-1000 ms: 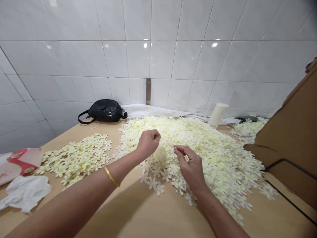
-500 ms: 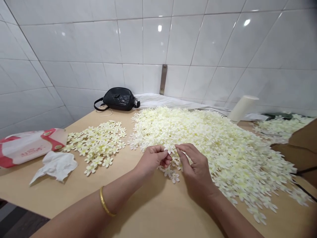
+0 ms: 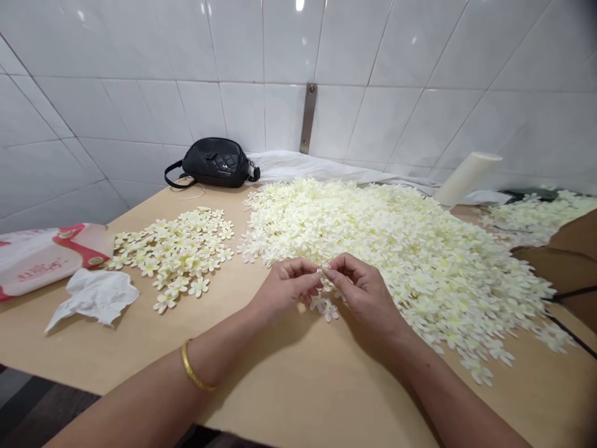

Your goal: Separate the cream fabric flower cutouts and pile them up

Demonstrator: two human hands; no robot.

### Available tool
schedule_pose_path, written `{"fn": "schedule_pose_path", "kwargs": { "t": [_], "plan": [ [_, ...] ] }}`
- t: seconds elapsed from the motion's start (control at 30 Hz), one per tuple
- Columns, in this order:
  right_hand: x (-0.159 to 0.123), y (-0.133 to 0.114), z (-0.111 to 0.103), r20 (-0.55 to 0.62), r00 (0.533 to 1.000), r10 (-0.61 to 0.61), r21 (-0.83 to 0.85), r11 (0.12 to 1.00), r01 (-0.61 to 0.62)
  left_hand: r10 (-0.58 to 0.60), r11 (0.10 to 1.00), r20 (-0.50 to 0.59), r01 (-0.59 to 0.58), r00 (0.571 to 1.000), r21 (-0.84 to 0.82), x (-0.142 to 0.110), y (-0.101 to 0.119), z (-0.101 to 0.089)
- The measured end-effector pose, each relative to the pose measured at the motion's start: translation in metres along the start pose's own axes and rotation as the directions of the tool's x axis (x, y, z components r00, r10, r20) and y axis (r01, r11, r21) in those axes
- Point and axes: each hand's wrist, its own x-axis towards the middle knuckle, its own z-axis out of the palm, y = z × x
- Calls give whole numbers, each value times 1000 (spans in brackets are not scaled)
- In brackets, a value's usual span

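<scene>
1. At the front edge of the big flower pile (image 3: 396, 236), both hands meet, fingertips nearly touching, above the table (image 3: 289, 398).
2. Left hand (image 3: 289, 286): thumb and fingers pinched on a small pale flower (image 3: 321, 272). Mostly hidden by the fingers. Gold bangle (image 3: 192, 367) on this forearm.
3. Right hand (image 3: 361, 287): thumb and index finger pinched at the same small pale flower, from the other side. Can't tell which part each hand grips.
4. Loose flowers (image 3: 330, 310) lie just below the fingertips, at the pile's front edge.
5. Small flower pile (image 3: 177, 249) sits left of the big one, bare table between them.
6. Left side: red-and-white packet (image 3: 51, 258) beside the small pile, crumpled tissue (image 3: 100, 295) in front of it.
7. Back: black bag (image 3: 214, 162) near the tiled wall (image 3: 233, 50), white sheet (image 3: 298, 167) along the wall behind the big pile. Metal strip (image 3: 308, 118) on the wall.
8. Right: white roll (image 3: 469, 177) leaning, more flowers (image 3: 536, 214) beyond it, brown cardboard (image 3: 576, 261) at the view's edge.
</scene>
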Motion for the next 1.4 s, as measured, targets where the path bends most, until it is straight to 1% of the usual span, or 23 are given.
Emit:
{"fn": "schedule_pose_path", "kwargs": {
  "t": [0.07,0.13,0.27,0.33,0.37,0.4,0.47,0.53,0.6,0.67,0.73,0.8,0.9,0.93,1.0,1.1,1.17,1.27,1.33,1.4],
  "plan": [
    [-1,-3,1,11,1000,-7,-43,999,8,14,999,-21,-13,1000,50,1,1,0],
    [-1,-5,0,-10,1000,-22,-78,997,21,40,995,-46,-36,998,93,2,4,0],
    [2,-4,-6,-136,989,-64,-105,993,50,91,985,-78,-78,993,157,7,12,0],
    [3,-2,-11,-184,981,-61,-77,996,47,99,983,-96,-82,991,167,8,14,0],
    [4,-1,-12,-189,981,-46,-51,998,37,96,983,-99,-78,990,169,8,13,-1],
    [4,0,-14,-180,983,-29,-19,999,26,86,984,-93,-69,992,166,8,12,-1],
    [5,2,-15,-126,992,8,56,998,-1,49,991,-59,-41,997,130,7,7,-1],
    [4,2,-14,-40,999,29,112,993,-24,0,999,-10,0,1000,48,7,1,-2],
    [4,1,-14,60,998,21,152,988,-30,-33,999,19,34,999,-32,7,-3,-2],
    [3,-1,-14,152,988,10,197,980,-40,-39,997,4,39,999,-63,7,-3,-1],
    [1,-2,-14,185,983,19,233,970,-63,-30,999,-34,29,999,-45,6,-2,0],
    [0,-3,-13,166,986,27,209,976,-62,-31,1000,-71,30,997,-7,5,-1,1],
    [-2,-5,-11,100,995,-11,98,995,1,-22,998,-90,28,996,57,4,0,1],
    [-1,-5,-11,65,997,-28,58,998,24,-3,996,-93,11,996,86,4,2,1],
    [-1,-5,-11,-45,996,-72,-31,997,71,69,983,-102,-51,992,176,5,6,1],
    [2,-2,-13,-204,965,-164,-177,976,128,219,910,-100,-166,971,380,14,21,4],
    [4,3,-14,-241,945,-222,-253,954,159,287,843,-70,-217,955,493,25,35,8],
    [4,9,-13,-221,932,-289,-320,924,210,381,747,-38,-283,924,601,52,56,20],
    [4,12,-13,-193,930,-312,-339,911,235,445,678,-17,-324,895,659,74,66,28],
    [4,12,-14,-141,941,-307,-348,905,243,509,558,14,-343,861,755,94,71,34]
  ]
}}
